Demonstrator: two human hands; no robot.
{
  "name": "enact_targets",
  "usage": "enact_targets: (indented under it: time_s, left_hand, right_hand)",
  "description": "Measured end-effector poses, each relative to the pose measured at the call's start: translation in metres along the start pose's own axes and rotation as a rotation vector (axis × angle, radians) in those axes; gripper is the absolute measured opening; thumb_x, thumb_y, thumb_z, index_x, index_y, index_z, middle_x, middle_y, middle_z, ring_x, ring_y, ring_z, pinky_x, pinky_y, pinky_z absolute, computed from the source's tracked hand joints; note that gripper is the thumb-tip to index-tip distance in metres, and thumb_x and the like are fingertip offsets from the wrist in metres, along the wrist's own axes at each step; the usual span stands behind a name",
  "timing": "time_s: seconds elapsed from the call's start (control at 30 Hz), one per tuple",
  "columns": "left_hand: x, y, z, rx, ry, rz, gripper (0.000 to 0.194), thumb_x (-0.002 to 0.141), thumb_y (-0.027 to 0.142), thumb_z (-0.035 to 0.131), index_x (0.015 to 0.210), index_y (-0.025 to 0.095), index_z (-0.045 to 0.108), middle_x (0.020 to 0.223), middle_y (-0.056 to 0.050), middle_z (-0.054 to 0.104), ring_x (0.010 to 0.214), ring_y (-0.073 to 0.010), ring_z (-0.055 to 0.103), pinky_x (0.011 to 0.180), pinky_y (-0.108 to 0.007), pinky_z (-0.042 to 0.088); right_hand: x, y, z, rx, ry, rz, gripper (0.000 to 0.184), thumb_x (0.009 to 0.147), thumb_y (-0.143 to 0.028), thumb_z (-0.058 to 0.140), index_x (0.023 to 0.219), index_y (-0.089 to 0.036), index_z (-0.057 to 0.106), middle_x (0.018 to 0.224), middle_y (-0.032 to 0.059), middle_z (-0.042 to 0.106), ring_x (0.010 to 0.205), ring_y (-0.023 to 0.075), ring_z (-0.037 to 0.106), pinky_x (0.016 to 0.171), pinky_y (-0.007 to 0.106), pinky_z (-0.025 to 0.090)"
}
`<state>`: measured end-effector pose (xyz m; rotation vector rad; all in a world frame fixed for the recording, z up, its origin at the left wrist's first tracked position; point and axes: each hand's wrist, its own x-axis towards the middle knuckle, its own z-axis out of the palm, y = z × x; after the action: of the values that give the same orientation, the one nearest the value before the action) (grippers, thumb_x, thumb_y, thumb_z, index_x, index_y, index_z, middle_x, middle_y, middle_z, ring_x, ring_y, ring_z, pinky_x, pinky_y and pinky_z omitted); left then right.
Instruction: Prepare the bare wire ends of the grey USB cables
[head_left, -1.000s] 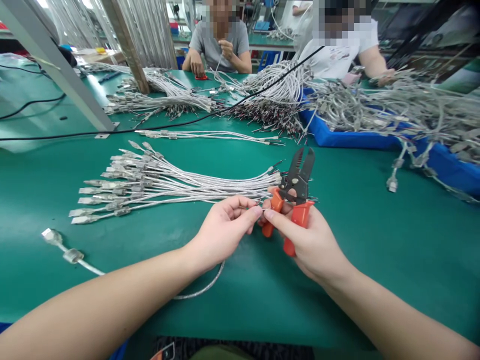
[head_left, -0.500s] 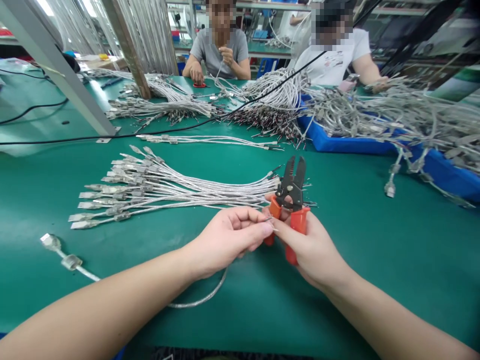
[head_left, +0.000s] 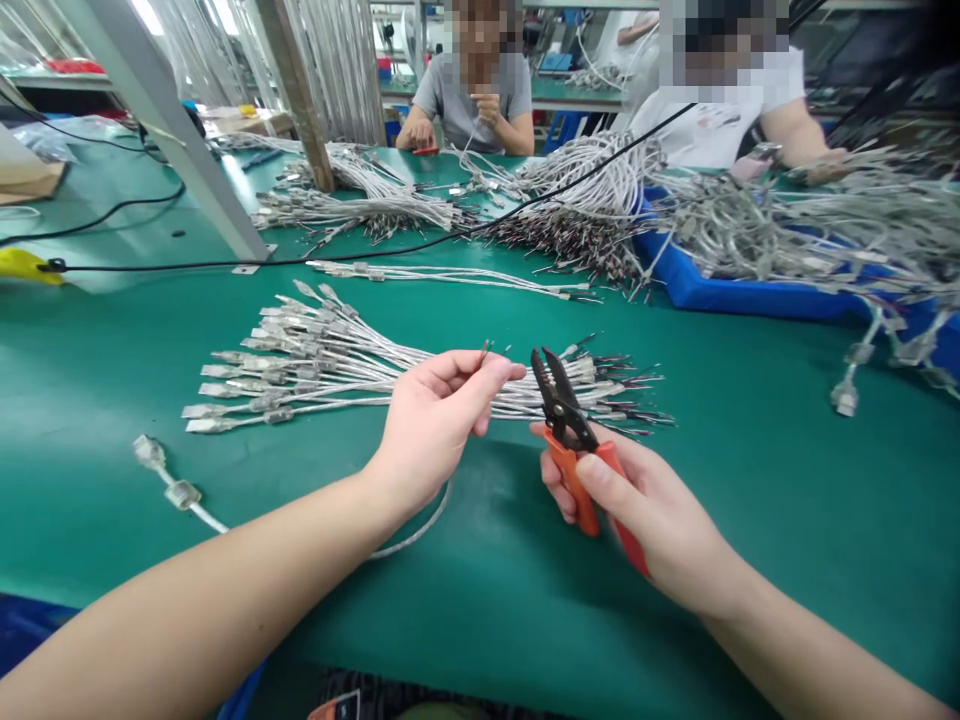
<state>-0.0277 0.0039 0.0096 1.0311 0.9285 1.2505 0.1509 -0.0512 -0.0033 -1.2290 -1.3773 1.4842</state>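
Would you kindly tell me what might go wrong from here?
The left hand pinches the cable close to its thin wires, so the orange-handled tool in the right hand might nip the thumb. The cable runs under the left forearm and could be tugged. The cable bundle lies just beyond the tool, so its wires might snag.

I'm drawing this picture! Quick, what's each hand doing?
Left hand: closed, pinching one end of a white cable.
Right hand: closed, holding the red-handled wire strippers.

Light glares off the left side of a glossy green table [head_left: 787,520]; a grey metal post [head_left: 187,140] and a brown post [head_left: 296,90] slant before hanging silvery strands [head_left: 345,70], another green bench [head_left: 551,97] beyond
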Motion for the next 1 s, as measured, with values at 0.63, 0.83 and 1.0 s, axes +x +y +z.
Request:
enact_targets:
  time_s: [0.63, 0.83, 1.0]
  left_hand:
    - [-0.002, -0.006, 0.002, 0.057, 0.074, 0.083, 0.012, 0.077, 0.027, 0.074, 0.073, 0.016, 0.071, 0.071, 0.001, 0.070, 0.063, -0.0074, 0.058, 0.063, -0.019, 0.047]
    - [0.000, -0.010, 0.001, 0.107, 0.099, 0.140, 0.011, 0.075, 0.028, 0.075, 0.074, 0.016, 0.074, 0.076, -0.002, 0.074, 0.071, -0.0131, 0.065, 0.069, -0.024, 0.052]
    - [0.000, -0.013, 0.001, 0.115, 0.096, 0.161, 0.010, 0.076, 0.027, 0.075, 0.077, 0.018, 0.076, 0.080, -0.002, 0.076, 0.075, -0.0142, 0.068, 0.072, -0.024, 0.054]
  right_hand:
    - [0.000, 0.004, 0.007, -0.084, -0.004, 0.032, 0.039, 0.090, -0.058, 0.055, 0.096, -0.019, 0.056, 0.068, 0.0018, 0.053, 0.058, 0.0160, 0.049, 0.051, 0.027, 0.039]
    - [0.002, 0.001, 0.011, -0.125, 0.015, 0.020, 0.039, 0.090, -0.059, 0.054, 0.088, -0.020, 0.057, 0.065, 0.0013, 0.053, 0.057, 0.0155, 0.049, 0.053, 0.028, 0.040]
    - [0.002, 0.002, 0.013, -0.134, 0.026, 0.023, 0.039, 0.090, -0.059, 0.054, 0.088, -0.020, 0.056, 0.064, 0.0005, 0.052, 0.056, 0.0148, 0.048, 0.051, 0.027, 0.039]
